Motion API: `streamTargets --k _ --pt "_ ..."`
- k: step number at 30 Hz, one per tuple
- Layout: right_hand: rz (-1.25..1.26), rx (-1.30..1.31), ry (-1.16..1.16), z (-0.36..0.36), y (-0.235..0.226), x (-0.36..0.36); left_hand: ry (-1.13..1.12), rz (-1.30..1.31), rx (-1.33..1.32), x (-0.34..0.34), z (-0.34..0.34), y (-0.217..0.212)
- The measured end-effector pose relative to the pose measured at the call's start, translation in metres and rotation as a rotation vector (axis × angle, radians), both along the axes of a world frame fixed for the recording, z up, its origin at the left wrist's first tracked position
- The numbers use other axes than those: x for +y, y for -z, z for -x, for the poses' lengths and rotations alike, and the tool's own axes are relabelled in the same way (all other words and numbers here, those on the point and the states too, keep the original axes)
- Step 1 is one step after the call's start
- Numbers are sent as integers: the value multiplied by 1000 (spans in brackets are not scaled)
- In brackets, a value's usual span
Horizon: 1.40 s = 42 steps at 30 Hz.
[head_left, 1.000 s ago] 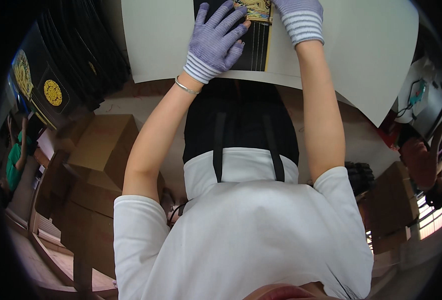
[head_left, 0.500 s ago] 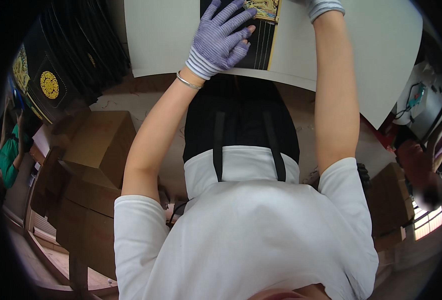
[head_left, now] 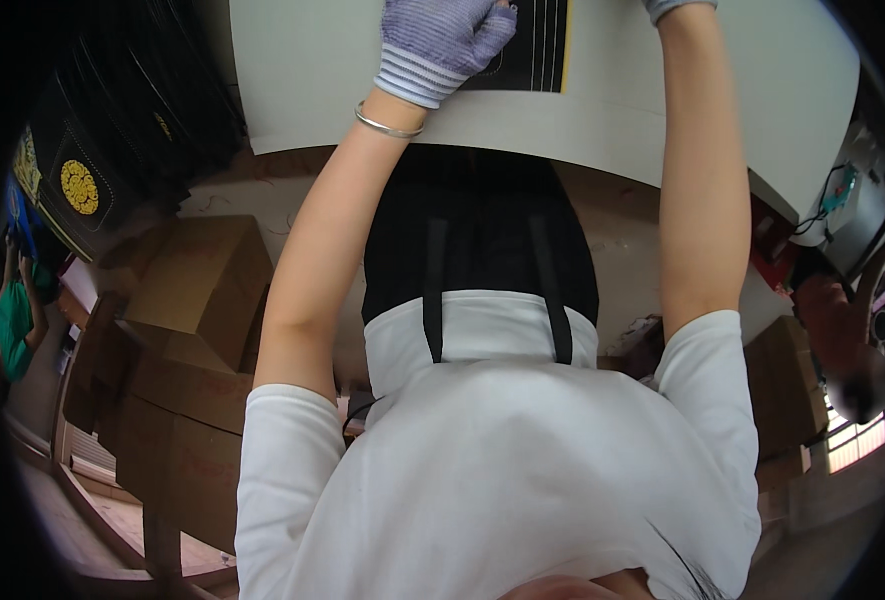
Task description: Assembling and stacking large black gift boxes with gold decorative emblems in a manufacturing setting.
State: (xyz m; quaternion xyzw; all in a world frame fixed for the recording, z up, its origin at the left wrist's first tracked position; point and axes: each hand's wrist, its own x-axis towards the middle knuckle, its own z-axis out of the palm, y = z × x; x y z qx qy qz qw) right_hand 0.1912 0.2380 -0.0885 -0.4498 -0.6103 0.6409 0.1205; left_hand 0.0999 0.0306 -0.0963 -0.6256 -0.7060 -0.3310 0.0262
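My left hand (head_left: 440, 45) wears a purple-and-white striped glove and has a metal bangle at the wrist. It rests on or just over a black panel (head_left: 534, 55) with pale stitched lines and a yellow right edge. The upper frame edge cuts off most of its fingers, so their grip is hidden; the thumb points up and right along the panel. Of my right hand only the striped glove cuff (head_left: 680, 8) shows, right of the panel at the upper edge. Whatever that hand touches lies outside the picture.
The white tabletop (head_left: 622, 120) has a curved near edge. At left hangs or stands a stack of black panels (head_left: 127, 110), one with a round gold emblem. Cardboard boxes (head_left: 197, 290) stand below it. Another person in green (head_left: 17, 325) is far left; one in dark red (head_left: 830, 325) far right.
The black panel and my left hand have shifted away from the table's near edge, and the panel's gold-patterned part has left the picture. My right hand has moved slightly right and up, out of sight.
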Motion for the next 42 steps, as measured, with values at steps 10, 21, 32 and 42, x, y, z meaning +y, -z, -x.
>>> streamTargets --k 10,21,32,42 --pt "-102 -481 -262 -47 -24 -39 16 -43 -41 -28 -22 38" --pt "-542 -449 -299 -62 -13 -67 38 -132 -119 -26 -24 43" --pt "-604 -788 -487 -45 -26 -64 98 453 4 -38 -7 -17" --pt "-443 -1008 -659 -20 -60 -61 221 537 -13 -20 27 -22"
